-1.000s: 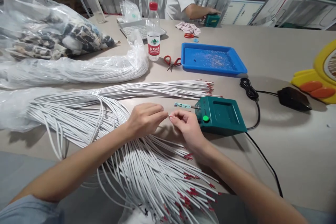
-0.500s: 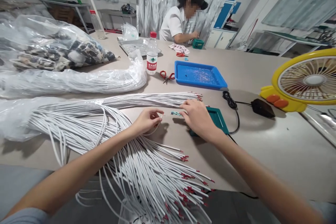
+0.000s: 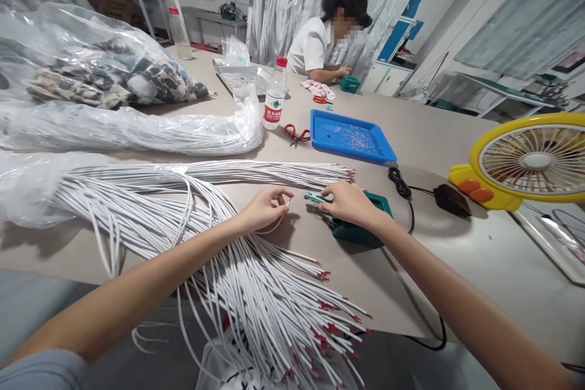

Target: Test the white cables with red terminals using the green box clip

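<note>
My left hand [image 3: 265, 209] pinches the end of a white cable [image 3: 289, 201] between thumb and fingertips, above the table. To its right, my right hand [image 3: 350, 201] has thumb and fingers closed on a small pale-green tool [image 3: 314, 197] whose tip points toward the cable end; its exact kind is unclear. A dark green box [image 3: 359, 233] stands under and behind my right hand, partly covered by it. A large fanned bundle of white cables [image 3: 237, 280] with red ends lies beneath my left forearm and hangs past the table's front edge.
Behind the hands are a second cable bundle [image 3: 256, 172], a blue tray [image 3: 350, 137] with crumbs, red-handled cutters [image 3: 296, 135] and a water bottle [image 3: 274, 103]. A yellow fan [image 3: 479, 177] and black adapter [image 3: 451, 200] stand right. A co-worker [image 3: 315, 46] sits across the table.
The whole view has shifted slightly. More of the pale-green tool shows now at my right fingertips. My left hand keeps its pinch on the cable end.
</note>
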{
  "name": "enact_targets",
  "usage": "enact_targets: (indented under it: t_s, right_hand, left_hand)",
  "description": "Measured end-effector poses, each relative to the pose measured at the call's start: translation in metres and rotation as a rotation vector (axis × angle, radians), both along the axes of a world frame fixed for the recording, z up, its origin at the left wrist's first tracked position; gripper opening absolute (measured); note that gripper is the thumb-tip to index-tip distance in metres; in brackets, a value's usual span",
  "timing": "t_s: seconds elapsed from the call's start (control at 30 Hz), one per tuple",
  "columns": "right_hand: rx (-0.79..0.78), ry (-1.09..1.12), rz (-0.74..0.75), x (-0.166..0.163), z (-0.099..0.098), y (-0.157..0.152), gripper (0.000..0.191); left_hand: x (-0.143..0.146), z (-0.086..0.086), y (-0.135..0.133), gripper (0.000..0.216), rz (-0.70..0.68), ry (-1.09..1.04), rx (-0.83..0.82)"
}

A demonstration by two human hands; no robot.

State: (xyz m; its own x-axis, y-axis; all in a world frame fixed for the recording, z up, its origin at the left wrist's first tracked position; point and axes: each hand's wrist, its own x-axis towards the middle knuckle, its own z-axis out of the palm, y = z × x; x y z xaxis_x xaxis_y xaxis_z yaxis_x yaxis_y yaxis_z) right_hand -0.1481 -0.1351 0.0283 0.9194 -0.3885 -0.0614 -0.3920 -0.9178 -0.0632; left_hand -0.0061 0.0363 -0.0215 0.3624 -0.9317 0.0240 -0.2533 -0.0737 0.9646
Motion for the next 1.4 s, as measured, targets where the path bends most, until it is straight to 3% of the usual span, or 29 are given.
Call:
enact_targets:
  t_s: [0.4,0.8,1.0,1.13,1.4]
  right_hand:
    - [-0.059,-0.084,0.077,0.006,-0.003,0.03,0.011]
    - [-0.035,-0.094,0.082,0.008,-0.003,0.036,0.01]
    - [0.029,-0.093,0.099,0.005,-0.006,0.031,0.02]
    - [0.031,-0.188,0.011,0.002,-0.012,0.022,0.031]
    - [-0.013,-0.217,0.014,0.0,-0.008,0.012,0.024]
  left_hand:
    - [0.001,0.0,0.0,0.026,0.052,0.075,0.025]
    - [0.003,-0.007,-0.002,0.026,0.05,0.104,0.084]
    - [0.002,-0.005,-0.002,0.027,0.051,0.087,0.094]
    - [0.003,-0.007,-0.002,0.026,0.037,0.06,0.101]
    - [0.003,-0.004,-0.001,0.025,0.078,-0.017,0.066]
